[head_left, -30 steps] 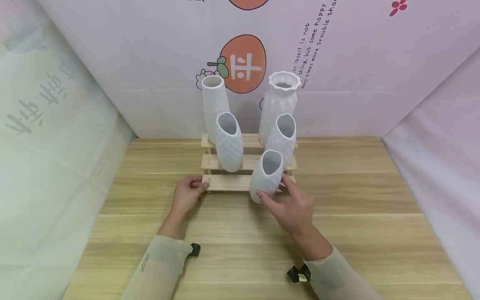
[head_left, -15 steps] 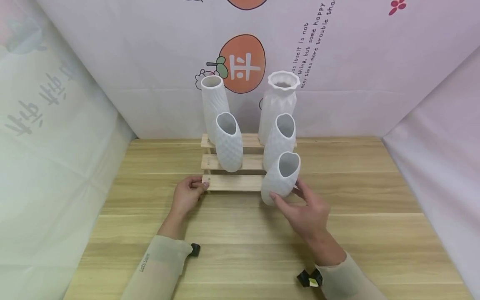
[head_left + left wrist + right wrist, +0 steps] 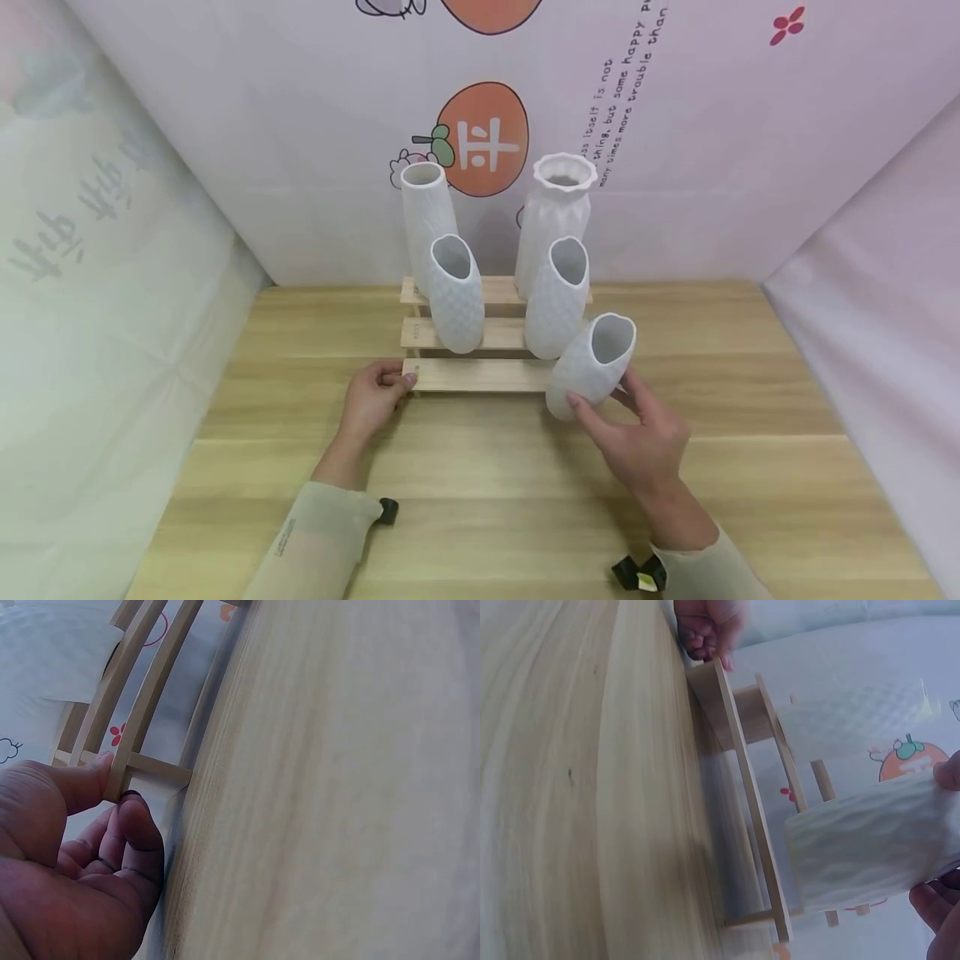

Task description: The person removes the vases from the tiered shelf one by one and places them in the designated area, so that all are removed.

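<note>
My right hand grips a white textured vase with a slanted mouth, thumb on the near side and fingers behind. The vase tilts to the right at the right end of the bottom shelf of a three-step wooden rack. At the rack's left end my left hand pinches the bottom slat between thumb and finger, as the left wrist view shows on the slat end. Two similar vases stand on the middle shelf, one left and one right.
On the top shelf stand a tall ribbed vase at left and a vase with a scalloped rim at right. The rack rests on a wooden table, near a printed white cloth behind it. White cloth also hangs at both sides.
My right hand has carried the vase rightward along the bottom shelf, and it leans further right. My left hand keeps its hold on the rack. The head view has shifted slightly.
</note>
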A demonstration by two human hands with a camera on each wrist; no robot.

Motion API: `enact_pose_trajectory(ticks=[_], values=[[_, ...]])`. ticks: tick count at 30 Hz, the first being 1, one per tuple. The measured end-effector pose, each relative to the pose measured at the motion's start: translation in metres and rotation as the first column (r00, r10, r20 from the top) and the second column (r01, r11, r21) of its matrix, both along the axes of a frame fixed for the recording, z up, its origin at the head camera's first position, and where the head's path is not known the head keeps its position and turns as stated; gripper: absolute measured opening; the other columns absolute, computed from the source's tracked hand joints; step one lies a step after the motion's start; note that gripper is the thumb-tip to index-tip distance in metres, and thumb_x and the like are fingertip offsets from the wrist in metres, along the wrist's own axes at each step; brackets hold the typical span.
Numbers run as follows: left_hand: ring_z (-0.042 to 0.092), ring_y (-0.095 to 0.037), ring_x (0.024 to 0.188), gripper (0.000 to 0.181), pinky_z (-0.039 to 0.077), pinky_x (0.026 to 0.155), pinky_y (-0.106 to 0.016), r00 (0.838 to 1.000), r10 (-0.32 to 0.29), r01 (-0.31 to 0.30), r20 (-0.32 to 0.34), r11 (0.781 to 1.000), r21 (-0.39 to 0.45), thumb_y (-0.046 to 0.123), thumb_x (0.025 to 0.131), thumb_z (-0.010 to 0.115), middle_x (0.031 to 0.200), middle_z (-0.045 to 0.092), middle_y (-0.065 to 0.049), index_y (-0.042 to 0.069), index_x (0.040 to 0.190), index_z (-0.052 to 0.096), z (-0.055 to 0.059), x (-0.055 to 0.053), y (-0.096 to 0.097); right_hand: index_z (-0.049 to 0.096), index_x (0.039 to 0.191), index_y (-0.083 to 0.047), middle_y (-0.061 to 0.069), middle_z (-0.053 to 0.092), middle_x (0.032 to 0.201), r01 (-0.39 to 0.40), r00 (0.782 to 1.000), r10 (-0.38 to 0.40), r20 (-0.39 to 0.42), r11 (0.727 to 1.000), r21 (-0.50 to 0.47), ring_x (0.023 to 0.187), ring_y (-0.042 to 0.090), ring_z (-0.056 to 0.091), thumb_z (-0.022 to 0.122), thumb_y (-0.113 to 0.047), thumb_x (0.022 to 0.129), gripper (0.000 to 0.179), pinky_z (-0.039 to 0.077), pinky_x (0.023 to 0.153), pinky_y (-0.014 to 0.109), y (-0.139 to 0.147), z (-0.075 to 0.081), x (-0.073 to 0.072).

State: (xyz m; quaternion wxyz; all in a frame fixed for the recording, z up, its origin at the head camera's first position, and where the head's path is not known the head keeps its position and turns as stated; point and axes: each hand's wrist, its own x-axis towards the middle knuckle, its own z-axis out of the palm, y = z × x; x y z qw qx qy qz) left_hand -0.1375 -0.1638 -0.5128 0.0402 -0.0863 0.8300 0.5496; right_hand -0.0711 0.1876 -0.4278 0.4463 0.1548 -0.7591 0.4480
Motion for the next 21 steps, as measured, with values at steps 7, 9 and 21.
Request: enact_pose_trajectory(ticks=[7,9,21], values=[[0.068,-0.022,0.087,0.041,0.055,0.075,-0.032,1.000,0.003,-0.003,0.001,1.000,0.004,0.030,0.095,0.078,0.099,0.072,-0.008,0.005,0.125,0.069,0.000,0.002,0.000,0.074,0.116,0.010,0.026,0.074,0.103,0.048,0.999,-0.048,-0.006,0.999,-0.003,0.094,0.008,0.074,0.095,-0.003,0.056,0.065,0.057,0.079,0.015,0.023,-0.017,-0.006],[0.068,-0.022,0.087,0.041,0.055,0.075,-0.032,1.000,0.005,-0.005,0.003,1.000,0.003,0.030,0.095,0.078,0.099,0.072,-0.008,0.005,0.125,0.069,0.000,0.003,0.000,0.073,0.117,0.009,0.026,0.074,0.104,0.063,0.998,-0.063,-0.006,0.998,-0.009,0.095,0.007,0.073,0.095,-0.002,0.055,0.066,0.057,0.079,0.015,0.027,-0.020,-0.007],[0.068,-0.021,0.088,0.041,0.056,0.077,-0.033,1.000,0.008,-0.008,0.002,1.000,-0.008,0.030,0.095,0.078,0.101,0.072,-0.007,0.005,0.126,0.069,0.001,0.005,0.001,0.072,0.117,0.012,0.031,0.072,0.105,0.085,0.996,-0.085,-0.002,0.996,-0.028,0.099,-0.001,0.069,0.090,0.006,0.055,0.065,0.057,0.079,0.016,0.034,-0.003,-0.005]])
